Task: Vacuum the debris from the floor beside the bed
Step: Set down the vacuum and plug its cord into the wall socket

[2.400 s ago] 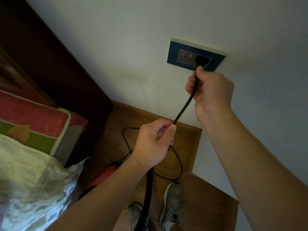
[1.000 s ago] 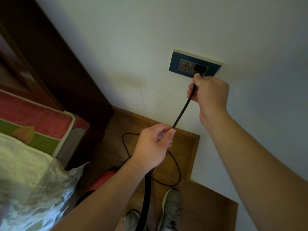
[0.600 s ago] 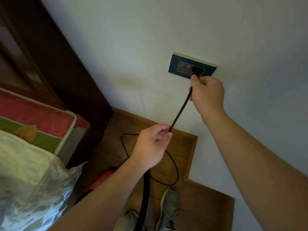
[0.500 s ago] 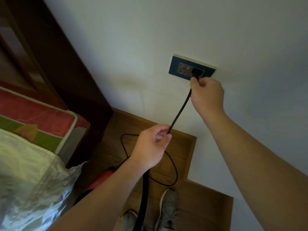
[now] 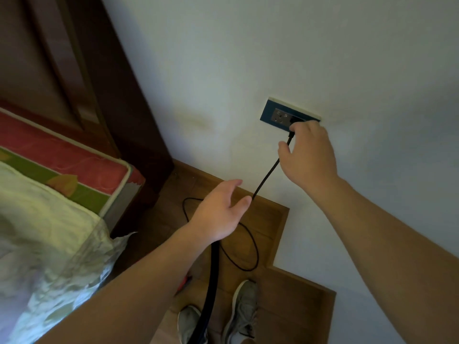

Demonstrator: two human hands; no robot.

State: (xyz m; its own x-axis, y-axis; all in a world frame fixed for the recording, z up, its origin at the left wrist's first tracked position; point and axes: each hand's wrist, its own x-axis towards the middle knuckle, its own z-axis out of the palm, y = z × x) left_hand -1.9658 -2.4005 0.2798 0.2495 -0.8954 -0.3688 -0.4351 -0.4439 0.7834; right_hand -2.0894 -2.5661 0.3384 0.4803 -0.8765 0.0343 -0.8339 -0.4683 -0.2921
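A black power cord (image 5: pixel 265 177) runs from a plug (image 5: pixel 291 134) seated in the blue wall socket (image 5: pixel 277 114) down to a loop on the wooden floor (image 5: pixel 268 219). My right hand (image 5: pixel 308 155) hovers at the plug with fingers spread, thumb off the cord. My left hand (image 5: pixel 221 209) is open below it, its fingertips beside the cord. A thick black vacuum hose (image 5: pixel 213 271) drops from under my left hand. My left forearm hides the red vacuum body, apart from a sliver (image 5: pixel 183 281).
The bed's red and green mattress (image 5: pixel 74 165) and pale sheet (image 5: pixel 37 224) fill the left side. Dark wooden panelling (image 5: pixel 74 58) stands behind it. My shoes (image 5: pixel 242 309) stand on the narrow floor strip between the bed and the white wall (image 5: pixel 248 58).
My left hand has let go of the cord and opened. My right hand has loosened its grip on the plug, which now sits in the socket. The view has tilted upward.
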